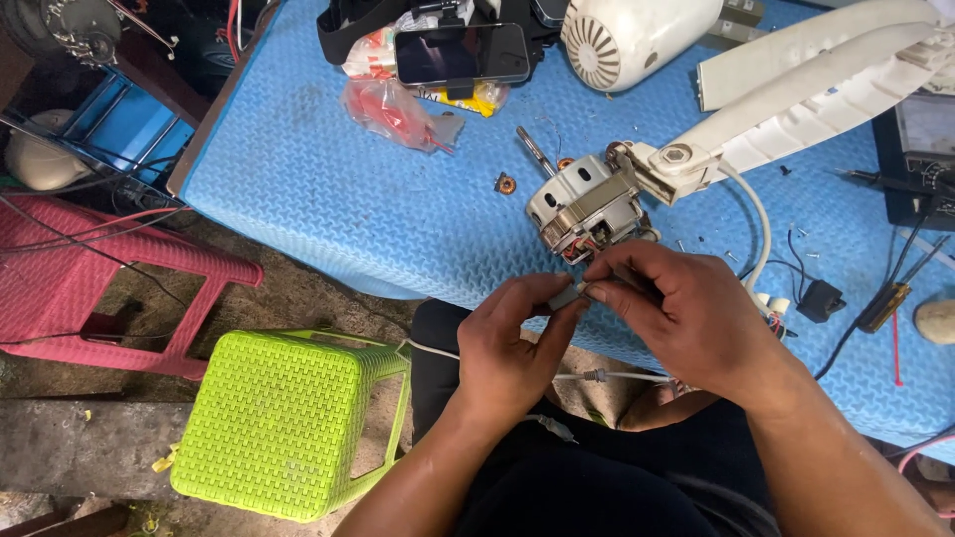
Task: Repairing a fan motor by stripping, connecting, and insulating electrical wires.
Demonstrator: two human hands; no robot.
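Both hands (597, 318) on small grey piece (569, 294) beside fan motor (587, 207)

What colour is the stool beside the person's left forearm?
Lime green, with a woven, basket-like texture; the stool shows clearly in the head view, standing on the ground.

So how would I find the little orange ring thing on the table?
Start at the blue mat covering the table, then find the grey metal motor just above the two hands. Left of the motor lies a small copper-coloured coil, alone on the mat. It is round and orange-brown, unlike the silver screws scattered nearby.
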